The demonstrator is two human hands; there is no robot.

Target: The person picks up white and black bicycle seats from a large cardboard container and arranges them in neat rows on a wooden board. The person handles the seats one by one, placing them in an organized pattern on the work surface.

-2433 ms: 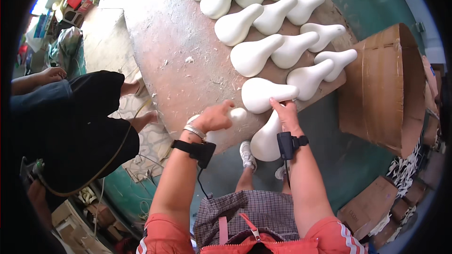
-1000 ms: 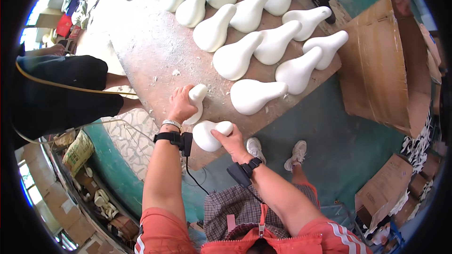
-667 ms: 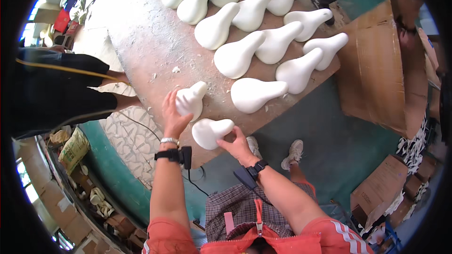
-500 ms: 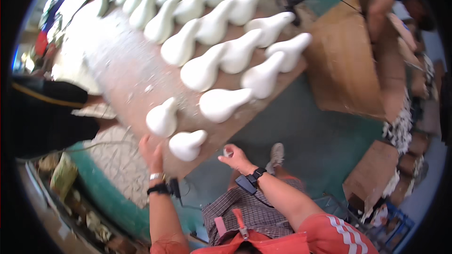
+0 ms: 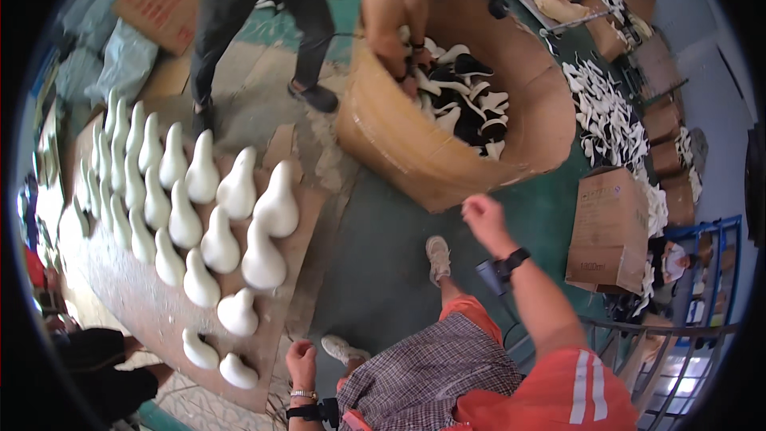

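Note:
My right hand [image 5: 487, 223] is raised in front of a large cardboard box [image 5: 399, 148], fingers curled together; whether something small sits in them is hidden. Low beside the table edge hangs my left hand [image 5: 302, 363], fingers loosely curled in, with nothing visible in it. Nearest to it on the brown tabletop [image 5: 152, 303] lie two small white gourd-shaped pieces, one rounded [image 5: 238, 371] and one curved [image 5: 199, 349]. Rows of larger smooth white gourd-shaped pieces [image 5: 219, 239] stretch over the table to the far left.
A co-worker [image 5: 391, 8] bends over the large box, arms inside among black and white curved pieces [image 5: 467, 100]. Similar white pieces [image 5: 606, 116] are heaped on the floor at right, behind a smaller carton [image 5: 610, 227]. Another person's dark clothing [image 5: 96, 367] shows at lower left.
My view has swung right, bringing the box and co-worker to the middle. My left hand has come away from the small pieces at the table edge; my right hand has reached out toward the box.

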